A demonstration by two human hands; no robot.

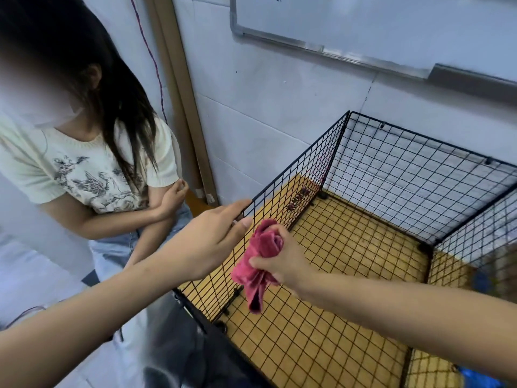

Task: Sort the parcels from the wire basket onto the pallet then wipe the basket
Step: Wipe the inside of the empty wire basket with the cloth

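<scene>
While the left hand (207, 242) pinches the top wire of the black wire-grid basket (302, 186) at the near end of its left panel, fingers outside and thumb just inside, the right hand (282, 261) clenches a bunched pink terry cloth (263, 242). The cloth is soft and ribbed in its folds, and a loose tail hangs below the fist, inside the basket beside that same panel. The basket is square, made of thin metal mesh panels joined by black clips at the corners, and stands on a yellow-brown woven-textured board (349, 247) against the pale wall. A dark marking (298, 198) on the board's far left corner is too blurred to read. Both forearms reach forward, bare. At the left stands another person (84, 169) in a cream knit top printed with grey birds.
</scene>
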